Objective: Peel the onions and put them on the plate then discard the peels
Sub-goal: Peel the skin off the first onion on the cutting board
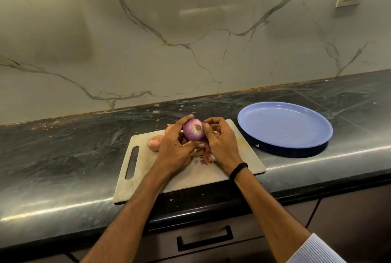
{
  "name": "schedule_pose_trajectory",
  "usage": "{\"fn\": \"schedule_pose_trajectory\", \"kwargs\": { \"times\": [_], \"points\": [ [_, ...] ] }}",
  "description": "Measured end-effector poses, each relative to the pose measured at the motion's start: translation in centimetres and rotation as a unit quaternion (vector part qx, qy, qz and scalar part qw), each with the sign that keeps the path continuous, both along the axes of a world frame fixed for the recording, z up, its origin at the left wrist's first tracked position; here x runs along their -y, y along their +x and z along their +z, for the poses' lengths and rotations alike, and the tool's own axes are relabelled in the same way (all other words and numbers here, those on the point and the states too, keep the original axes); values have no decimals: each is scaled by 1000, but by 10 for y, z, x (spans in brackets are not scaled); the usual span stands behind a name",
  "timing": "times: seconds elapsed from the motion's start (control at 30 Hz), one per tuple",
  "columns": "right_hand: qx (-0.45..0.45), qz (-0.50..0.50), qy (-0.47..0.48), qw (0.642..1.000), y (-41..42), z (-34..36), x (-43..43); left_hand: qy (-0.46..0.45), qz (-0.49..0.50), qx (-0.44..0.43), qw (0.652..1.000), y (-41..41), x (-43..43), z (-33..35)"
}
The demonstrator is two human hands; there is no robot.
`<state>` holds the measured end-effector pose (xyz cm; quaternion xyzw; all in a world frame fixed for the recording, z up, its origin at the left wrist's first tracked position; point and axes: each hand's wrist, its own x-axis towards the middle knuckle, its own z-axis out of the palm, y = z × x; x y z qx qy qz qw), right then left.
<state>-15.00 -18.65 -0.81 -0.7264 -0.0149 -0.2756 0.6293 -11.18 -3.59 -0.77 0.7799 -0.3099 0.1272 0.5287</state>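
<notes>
Dim, sharp, glary, wide-angle bowing

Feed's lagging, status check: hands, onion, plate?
Gripping onion, left hand and right hand; mostly peeled. Nothing on plate. Loose peels on cutting board, none blocking.

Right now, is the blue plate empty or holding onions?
Empty: the plate shows only bare blue surface. The onion is gripped between the left hand and right hand, above the board.

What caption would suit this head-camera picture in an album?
Left hand and right hand peel an onion over the board, plate beside.
</notes>
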Motion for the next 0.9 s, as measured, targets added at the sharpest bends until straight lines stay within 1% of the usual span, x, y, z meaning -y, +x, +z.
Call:
{"fn": "schedule_pose_trajectory", "kwargs": {
  "times": [0.07, 0.17, 0.33, 0.47, 0.6, 0.7, 0.9],
  "points": [
    [22, -19, -37, 999, -1, 0, 0, 8, 20, 17, 1000, 3, -2, -3],
    [42, -43, -81, 995, 0, -1, 1, 6, 32, 21, 999, 4, -2, -4],
    [33, -62, -73, 995, -1, -1, 1, -59, -1, -54, 997, -1, 1, 4],
    [39, -67, -44, 996, -2, 0, 1, -75, -2, -69, 995, -3, 3, 7],
    [70, -81, -82, 991, -1, -2, 1, -91, -9, -91, 992, -5, 3, 9],
    [79, -73, -109, 988, 0, -3, 0, -97, -21, -107, 989, -6, 4, 8],
    [89, -53, -129, 986, 1, -3, -2, -94, -31, -122, 988, -2, 3, 6]
  ]
}}
